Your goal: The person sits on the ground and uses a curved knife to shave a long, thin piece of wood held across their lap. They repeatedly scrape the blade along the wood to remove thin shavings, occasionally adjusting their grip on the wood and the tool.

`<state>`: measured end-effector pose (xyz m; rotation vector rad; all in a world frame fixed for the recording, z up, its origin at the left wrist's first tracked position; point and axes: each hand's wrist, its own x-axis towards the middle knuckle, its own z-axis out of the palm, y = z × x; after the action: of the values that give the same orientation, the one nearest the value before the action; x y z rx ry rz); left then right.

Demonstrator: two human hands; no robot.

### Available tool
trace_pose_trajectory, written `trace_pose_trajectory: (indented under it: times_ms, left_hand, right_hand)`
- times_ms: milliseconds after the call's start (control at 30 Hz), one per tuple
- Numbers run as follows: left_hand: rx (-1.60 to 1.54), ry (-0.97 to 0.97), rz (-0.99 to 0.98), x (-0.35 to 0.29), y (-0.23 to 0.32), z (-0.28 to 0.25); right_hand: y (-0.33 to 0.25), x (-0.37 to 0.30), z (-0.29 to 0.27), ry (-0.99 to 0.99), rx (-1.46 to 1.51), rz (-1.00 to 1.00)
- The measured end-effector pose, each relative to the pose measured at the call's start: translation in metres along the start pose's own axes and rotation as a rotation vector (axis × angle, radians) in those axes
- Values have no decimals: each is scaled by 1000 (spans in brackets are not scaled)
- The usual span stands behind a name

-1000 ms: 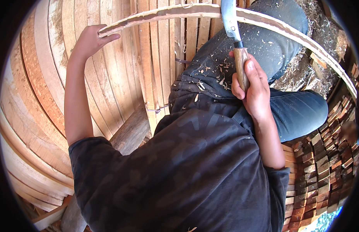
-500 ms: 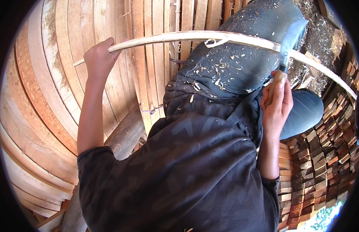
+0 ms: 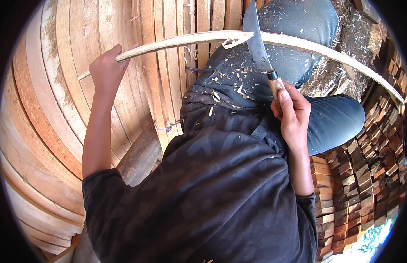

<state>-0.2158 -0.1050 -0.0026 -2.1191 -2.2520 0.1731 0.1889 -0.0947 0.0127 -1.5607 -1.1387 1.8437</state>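
Note:
My left hand (image 3: pixel 108 69) is closed round a long pale wooden stick (image 3: pixel 181 40) near its left end. From there the stick runs across my thigh and off toward the right, looking bowed. My right hand (image 3: pixel 293 111) grips the wooden handle of a large knife (image 3: pixel 257 49). Its broad curved blade points up and away from me and crosses the stick over my thigh. Beside the blade, a curled shaving (image 3: pixel 235 42) hangs from the stick.
Stacked sawn boards (image 3: pixel 74 57) fill the left side. On the right, rows of stacked wood pieces (image 3: pixel 350 188) rise close to my bent knee. Shavings lie scattered over my trousers (image 3: pixel 238 81) and the ground (image 3: pixel 352 72). A thick log (image 3: pixel 140 155) sits by my left side.
The knife has moved left along the stick, from beyond my thigh to beside the curled shaving, and its blade has turned. My left hand keeps its hold on the stick.

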Motion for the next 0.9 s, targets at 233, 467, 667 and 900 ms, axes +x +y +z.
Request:
trace_pose_trajectory:
  times_ms: [233,467,667,900]
  left_hand:
    - [-37,70,73,-2,-5,7]
    - [-349,-135,80,0,-12,-21]
    - [-339,-523,64,-2,-62,-30]
    - [-462,-619,-138,15,-55,-24]
  right_hand:
    - [5,8,-8,-370,396,218]
    - [-6,0,-4,-103,297,30]
    - [-21,4,4,-68,-57,76]
    - [-30,4,-4,37,9,102]
